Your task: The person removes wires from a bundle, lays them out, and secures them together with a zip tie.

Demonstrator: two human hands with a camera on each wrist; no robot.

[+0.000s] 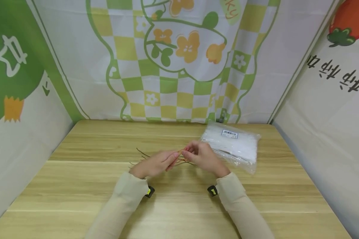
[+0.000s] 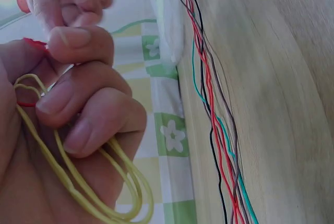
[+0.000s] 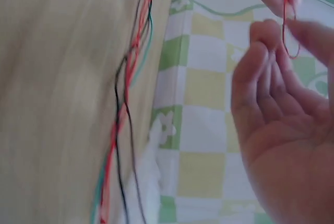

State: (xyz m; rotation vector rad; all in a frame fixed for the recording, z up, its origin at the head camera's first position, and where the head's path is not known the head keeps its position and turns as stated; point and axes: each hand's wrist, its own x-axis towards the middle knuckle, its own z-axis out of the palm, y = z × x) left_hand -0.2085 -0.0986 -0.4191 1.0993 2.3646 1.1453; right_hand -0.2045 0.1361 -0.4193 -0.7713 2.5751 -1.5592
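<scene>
Just left of centre in the head view, the left hand (image 1: 155, 164) has its fingers curled round looped yellow rubber bands (image 2: 78, 182), thin and smooth, that hang from its palm in the left wrist view; a bit of red thread (image 2: 31, 42) sits pinched at its fingertips. Beneath both hands, a loose bundle of thin wires (image 1: 143, 155), red, black, teal and grey, lies twisted along the pale, grainy wooden table (image 1: 179, 205). At centre, the right hand (image 1: 201, 156) meets the left, its fingers bent; in the right wrist view a thin red loop (image 3: 290, 31) hangs at its fingertips, pinched there. Right of the hands, a crinkly clear plastic bag (image 1: 231, 144) of white contents lies flat, labelled on top. Printed fabric walls (image 1: 179, 59) enclose the table.
</scene>
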